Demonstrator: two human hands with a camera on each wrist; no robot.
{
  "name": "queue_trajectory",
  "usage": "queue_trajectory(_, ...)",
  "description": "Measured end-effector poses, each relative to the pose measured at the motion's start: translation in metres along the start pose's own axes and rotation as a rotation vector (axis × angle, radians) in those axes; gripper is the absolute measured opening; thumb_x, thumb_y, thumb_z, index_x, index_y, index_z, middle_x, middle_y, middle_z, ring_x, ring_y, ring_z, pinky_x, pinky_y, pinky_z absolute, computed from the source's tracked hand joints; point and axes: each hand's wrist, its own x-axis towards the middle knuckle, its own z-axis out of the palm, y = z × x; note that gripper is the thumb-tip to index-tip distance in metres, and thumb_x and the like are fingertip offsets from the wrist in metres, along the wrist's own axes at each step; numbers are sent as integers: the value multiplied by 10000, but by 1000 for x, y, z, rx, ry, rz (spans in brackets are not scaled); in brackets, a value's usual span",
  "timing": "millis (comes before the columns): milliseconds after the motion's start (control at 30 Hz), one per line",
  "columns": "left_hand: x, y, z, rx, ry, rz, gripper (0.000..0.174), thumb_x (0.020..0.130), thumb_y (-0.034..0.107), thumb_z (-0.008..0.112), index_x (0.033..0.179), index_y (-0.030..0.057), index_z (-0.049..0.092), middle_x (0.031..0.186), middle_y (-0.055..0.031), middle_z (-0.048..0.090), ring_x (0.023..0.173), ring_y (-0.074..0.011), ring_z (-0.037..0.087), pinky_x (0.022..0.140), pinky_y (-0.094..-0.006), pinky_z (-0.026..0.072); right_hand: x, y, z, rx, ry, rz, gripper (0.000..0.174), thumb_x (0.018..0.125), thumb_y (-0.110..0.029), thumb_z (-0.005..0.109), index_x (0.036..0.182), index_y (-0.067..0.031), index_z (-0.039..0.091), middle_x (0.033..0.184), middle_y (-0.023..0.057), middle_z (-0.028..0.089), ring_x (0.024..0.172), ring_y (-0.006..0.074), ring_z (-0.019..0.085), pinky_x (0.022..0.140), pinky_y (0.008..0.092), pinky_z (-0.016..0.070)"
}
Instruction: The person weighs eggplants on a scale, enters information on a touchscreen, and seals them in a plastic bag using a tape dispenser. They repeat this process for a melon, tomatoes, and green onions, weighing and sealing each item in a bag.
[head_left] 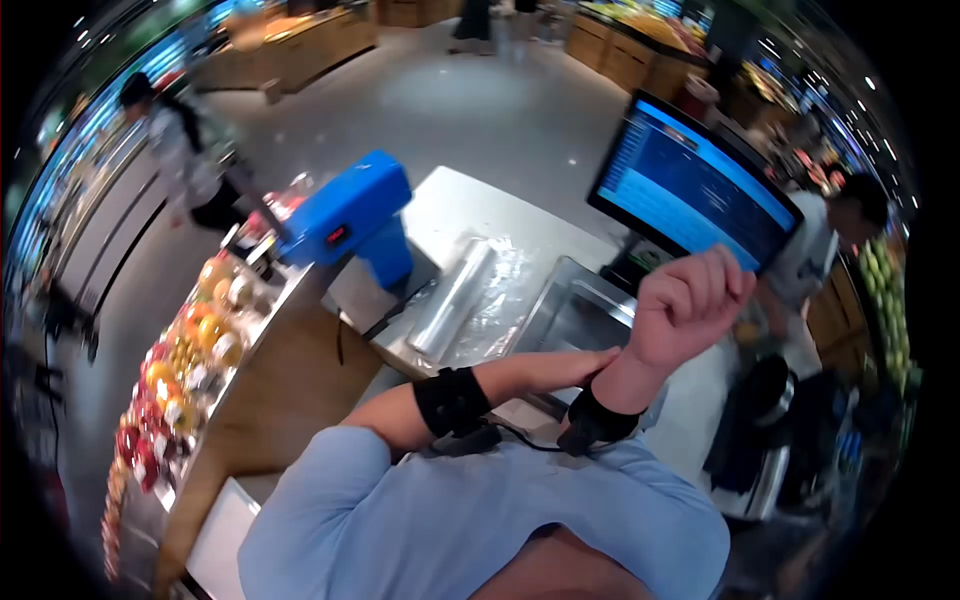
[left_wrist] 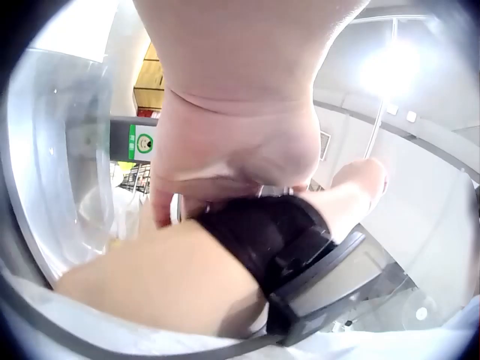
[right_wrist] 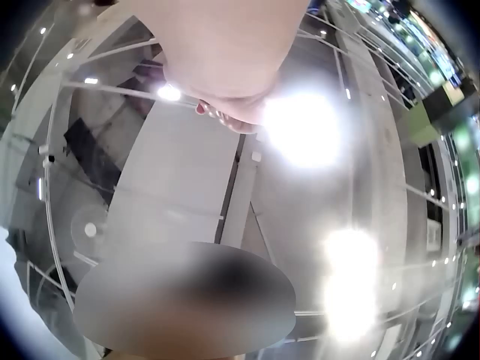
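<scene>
In the head view, the left hand (head_left: pixel 588 367) reaches across to the right wrist, by the black strap (head_left: pixel 606 414) there. The left wrist view has the left hand (left_wrist: pixel 240 142) over the strap (left_wrist: pixel 259 229), its fingers bent round the wrist and partly hidden. Raised in front of the monitor, the right hand (head_left: pixel 692 305) has curled fingers and holds nothing. Its base (right_wrist: pixel 225 52) fills the top of the right wrist view, fingers bent away. Another black strap (head_left: pixel 450 400) circles the left forearm.
A plastic film roll (head_left: pixel 455 300) lies on the white counter (head_left: pixel 475 205) beside a metal tray (head_left: pixel 580 310). Around it stand a blue device (head_left: pixel 350 210), a monitor (head_left: pixel 690 185) and packed fruit (head_left: pixel 205 335). One person walks at left; another stands at right.
</scene>
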Motion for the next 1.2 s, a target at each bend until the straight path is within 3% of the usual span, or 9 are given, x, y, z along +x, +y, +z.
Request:
queue_trajectory(133, -33, 30, -30, 473, -229, -291, 484, 996, 427, 414, 1182, 29, 616, 1097, -75, 662, 1055, -130, 586, 866, -263, 451, -30, -50, 13, -412, -55, 7, 292, 967, -341, 458, 799, -103, 483, 572, -28, 388, 519, 93, 359, 451, 229, 281)
queue_trajectory(200, -54, 39, -52, 354, -251, -225, 429, 987, 328, 477, 1196, -31, 588, 1098, -120, 667, 1034, -159, 615, 876, -279, 465, -61, -78, 19, -580, 38, -49, 253, 986, -276, 428, 825, -86, 470, 586, -11, 356, 535, 102, 337, 462, 228, 289)
queue_trajectory(367, -93, -1, -133, 124, 449, -114, 380, 987, 351, 429, 960, 24, 619, 828, -85, 658, 785, -191, 641, 741, -305, 506, -157, -133, 35, -879, 569, -388, 223, 974, -226, 452, 796, -94, 472, 562, -33, 320, 502, 79, 309, 430, 218, 252)
queue_trajectory(600, -114, -62, -204, -75, 816, -511, 290, 935, 328, 492, 763, 101, 546, 666, -47, 598, 607, -156, 581, 562, -255, 473, -292, -233, 12, -1011, 1228, -625, 233, 937, -222, 518, 738, -105, 489, 541, -39, 357, 465, 79, 318, 411, 216, 248)
queue_trajectory(700, -121, -89, -221, -28, 756, -675, 233, 893, 264, 513, 755, 78, 542, 647, -60, 594, 577, -147, 570, 533, -250, 468, -359, -264, -20, -1112, 1519, -503, 288, 911, -280, 557, 675, -128, 492, 545, -46, 394, 463, 79, 345, 408, 224, 257)
queue_trajectory(767, -122, -96, -224, -91, 715, -741, 177, 850, 194, 506, 744, 56, 541, 631, -76, 587, 567, -165, 572, 515, -253, 454, -392, -260, -36, -1155, 1789, -232, 327, 890, -303, 580, 631, -127, 486, 528, -32, 420, 425, 84, 351, 387, 235, 268)
queue_trajectory(900, -116, -103, -191, 24, 649, -845, 144, 820, 144, 508, 733, 43, 561, 632, -92, 595, 559, -197, 566, 496, -283, 428, -428, -257, -70, -1375, 1810, 364, 325, 882, -315, 591, 661, -78, 568, 553, 14, 518, 438, 112, 471, 392, 250, 365)
queue_trajectory(1000, -115, -116, -185, -8, 576, -1009, 184, 843, 164, 500, 749, 42, 602, 690, -91, 645, 599, -188, 591, 550, -296, 450, -432, -254, -86, -1490, 1749, 617, 327, 876, -326, 605, 681, -63, 599, 570, 27, 549, 462, 125, 515, 419, 256, 416)
queue_trajectory(1200, -130, -169, -204, 130, 609, -1063, 237, 891, 234, 482, 845, 64, 641, 727, -50, 653, 672, -173, 620, 613, -296, 473, -452, -266, -106, -1296, 1710, 426, 303, 878, -328, 609, 774, -43, 626, 629, 41, 586, 502, 138, 558, 447, 270, 445)
